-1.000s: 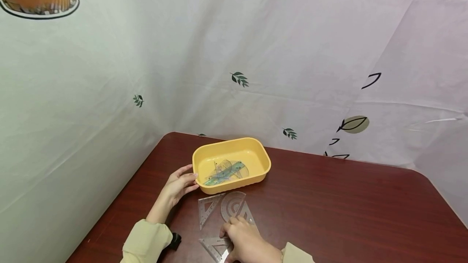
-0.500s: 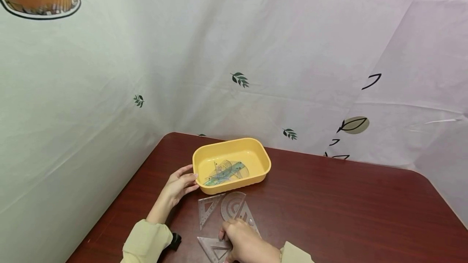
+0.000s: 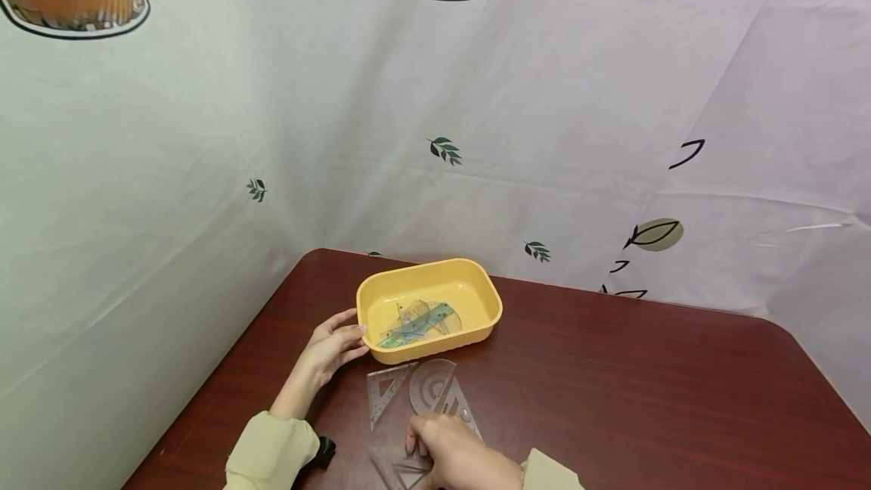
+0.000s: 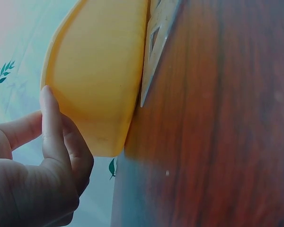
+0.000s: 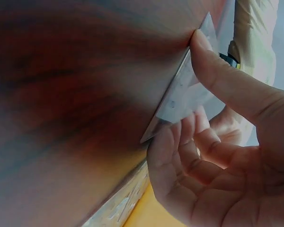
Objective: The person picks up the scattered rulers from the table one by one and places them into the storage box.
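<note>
left hand (image 3: 325, 354) at the yellow tray (image 3: 435, 346), right hand (image 5: 217, 165) pinching a clear set square (image 5: 182, 101)

the left hand is partly closed, its thumb and bent fingers holding the tray lightly at its near left corner; the right hand has its thumb on one edge of the clear set square and curled fingers on the other side, so the piece is gripped between them; it is tilted in the right wrist view, and whether it touches the table (image 3: 612, 384) i cannot tell; it lies nearer the person than the other loose pieces;

between the tray and the right hand, flat on the table, are a second set square (image 3: 373, 398), a protractor (image 3: 423, 384) to its right, and a third set square (image 3: 466, 414) just beyond the right hand; in the tray lies an overlapping pile of clear and green-tinted measuring pieces (image 3: 418, 324);

the table is reddish brown; behind it hangs a pale cloth (image 3: 544, 97) with leaf prints; a black object (image 3: 325, 452) shows beside the left sleeve (image 3: 272, 448).
</note>
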`<state>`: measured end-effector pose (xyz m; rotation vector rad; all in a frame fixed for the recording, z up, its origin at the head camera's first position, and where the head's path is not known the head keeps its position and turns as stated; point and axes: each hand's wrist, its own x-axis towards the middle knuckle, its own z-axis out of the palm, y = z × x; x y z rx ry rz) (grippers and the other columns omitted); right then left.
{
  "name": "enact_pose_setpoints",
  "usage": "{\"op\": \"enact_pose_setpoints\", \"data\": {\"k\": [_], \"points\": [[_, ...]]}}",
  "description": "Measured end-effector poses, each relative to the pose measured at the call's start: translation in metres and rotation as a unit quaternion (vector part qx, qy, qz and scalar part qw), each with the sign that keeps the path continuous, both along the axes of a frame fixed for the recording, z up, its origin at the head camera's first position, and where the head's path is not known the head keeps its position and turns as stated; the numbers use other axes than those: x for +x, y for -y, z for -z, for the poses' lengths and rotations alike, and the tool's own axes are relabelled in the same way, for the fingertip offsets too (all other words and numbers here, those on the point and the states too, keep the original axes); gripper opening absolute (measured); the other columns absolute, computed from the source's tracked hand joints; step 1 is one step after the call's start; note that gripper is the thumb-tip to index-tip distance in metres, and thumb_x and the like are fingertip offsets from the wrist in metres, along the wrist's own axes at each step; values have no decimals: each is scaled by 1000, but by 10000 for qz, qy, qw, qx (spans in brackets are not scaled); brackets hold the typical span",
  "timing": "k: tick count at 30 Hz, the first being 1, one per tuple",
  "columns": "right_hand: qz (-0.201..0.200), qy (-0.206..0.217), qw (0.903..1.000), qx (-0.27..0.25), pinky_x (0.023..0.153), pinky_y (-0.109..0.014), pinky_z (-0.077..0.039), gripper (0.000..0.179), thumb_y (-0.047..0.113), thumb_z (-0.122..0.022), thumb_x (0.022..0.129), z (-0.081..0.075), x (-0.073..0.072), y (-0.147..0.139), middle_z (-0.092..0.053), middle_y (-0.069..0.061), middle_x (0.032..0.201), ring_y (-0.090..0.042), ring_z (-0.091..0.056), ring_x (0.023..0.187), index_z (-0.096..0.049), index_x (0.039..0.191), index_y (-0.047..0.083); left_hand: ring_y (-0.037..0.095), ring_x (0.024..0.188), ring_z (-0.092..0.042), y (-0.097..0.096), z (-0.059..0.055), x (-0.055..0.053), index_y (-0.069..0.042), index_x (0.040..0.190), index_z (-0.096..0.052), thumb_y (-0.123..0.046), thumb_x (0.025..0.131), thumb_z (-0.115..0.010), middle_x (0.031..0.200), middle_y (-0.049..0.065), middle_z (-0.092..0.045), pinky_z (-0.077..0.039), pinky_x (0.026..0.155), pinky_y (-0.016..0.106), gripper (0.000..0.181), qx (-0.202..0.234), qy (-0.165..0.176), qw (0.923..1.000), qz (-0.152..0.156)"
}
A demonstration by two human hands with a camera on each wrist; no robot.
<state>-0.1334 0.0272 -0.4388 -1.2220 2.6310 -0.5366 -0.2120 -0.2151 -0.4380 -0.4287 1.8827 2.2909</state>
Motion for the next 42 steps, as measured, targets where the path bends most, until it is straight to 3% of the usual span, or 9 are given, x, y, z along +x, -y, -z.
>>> {"op": "enact_pose_setpoints", "data": {"k": [3,8,13,20,25,30,35,42], "points": [[-7,246,9997,48,57,-9,-32,41,15,-90,56,0,-1,-1,-44,16,68,4,-38,62,-56,79,22,5,70,-59,0,0,0,2,149,-22,0,94,-53,90,-2,-58,-58,66,18,63,13,-2,10000,13],[107,795,9968,1,56,-9,-38,31,3,-83,66,-2,-1,-2,-51,16,67,5,-41,60,-61,80,21,5,71,-59,0,0,1,2,149,-21,-1,94,-53,91,-2,-58,-58,66,18,63,23,-1,10000,38],[82,776,9969,-107,54,-7,-37,25,-6,-68,77,-5,4,-2,-50,14,62,5,-39,56,-63,80,18,5,71,-59,0,-1,0,2,149,-21,-1,94,-53,91,-2,-58,-58,67,18,63,0,2,10000,50],[-60,976,9950,-208,53,-7,-37,24,-9,-63,79,-9,5,-3,-46,13,61,6,-37,56,-62,79,16,6,72,-60,0,-1,1,1,149,-22,-3,94,-55,94,0,-58,-58,67,18,64,-58,31,10000,33],[-42,1046,9935,-443,56,-7,-40,24,-8,-63,79,-16,1,-4,-52,14,64,8,-41,58,-65,82,15,6,74,-60,0,0,0,0,148,-23,-3,94,-55,98,2,-58,-58,68,19,63,-102,44,9999,26],[224,1346,9877,-763,62,-9,-44,22,-8,-68,78,-22,-5,-4,-62,11,70,8,-51,64,-64,86,12,6,73,-60,0,1,0,0,148,-23,-3,95,-55,99,3,-57,-58,68,19,62,-140,55,9999,2],[520,1862,9740,-1180,59,-11,-47,22,-9,-70,78,-23,-10,-3,-63,7,69,5,-54,62,-63,87,9,6,73,-60,0,1,0,0,148,-23,-3,95,-55,100,3,-57,-58,68,18,62,-126,42,9999,6],[715,1976,9691,-1290,59,-12,-47,19,-6,-71,79,-29,-20,-3,-64,7,69,4,-56,62,-64,87,8,6,73,-60,0,0,0,0,148,-23,-3,94,-55,101,4,-58,-58,68,18,63,-97,19,9999,31]]}}
